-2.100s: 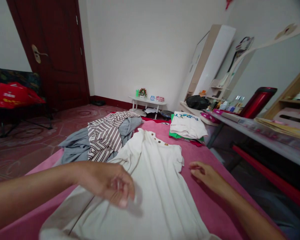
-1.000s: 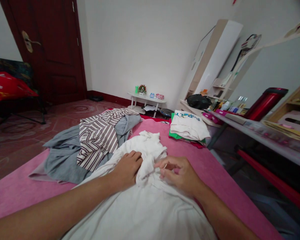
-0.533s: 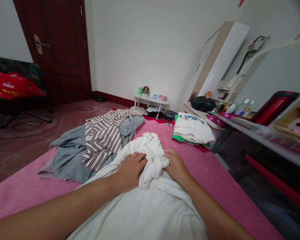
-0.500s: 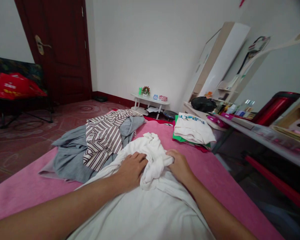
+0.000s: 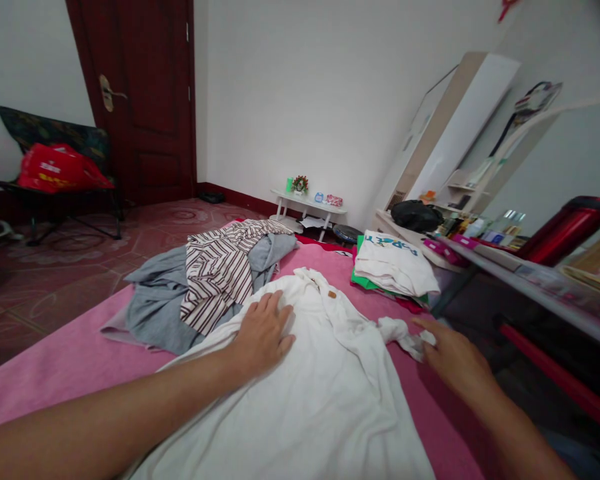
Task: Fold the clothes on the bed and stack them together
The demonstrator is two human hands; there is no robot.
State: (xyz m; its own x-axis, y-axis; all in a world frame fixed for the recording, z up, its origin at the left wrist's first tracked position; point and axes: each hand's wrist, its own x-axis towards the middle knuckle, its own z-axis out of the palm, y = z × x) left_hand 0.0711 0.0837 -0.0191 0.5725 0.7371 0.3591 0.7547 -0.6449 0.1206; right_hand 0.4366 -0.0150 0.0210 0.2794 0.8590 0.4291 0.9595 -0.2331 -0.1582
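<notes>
A white shirt point(image 5: 310, 393) lies spread on the pink bedspread point(image 5: 460, 427), its collar end pointing away from me and a small brown tag near the neck. My left hand point(image 5: 265, 330) rests flat on the shirt's upper left part, fingers stretched out. Off to the right, my right hand point(image 5: 453, 353) grips the end of the shirt's sleeve point(image 5: 403, 333), which is pulled out sideways and bunched. Beyond my left hand are a striped garment point(image 5: 217, 267) and grey clothing point(image 5: 163, 300) in a loose heap.
A folded stack of clothes point(image 5: 395, 263) with a white printed shirt on top sits at the bed's far right. A cluttered dressing table point(image 5: 535, 280) runs along the right. Behind stand a low white table point(image 5: 307, 200) and a chair with a red bag point(image 5: 63, 167).
My right hand has moved right, drawing the sleeve out from the bunched middle of the shirt. The shirt's front now lies flatter. My left hand stays on the cloth; the view has shifted slightly left.
</notes>
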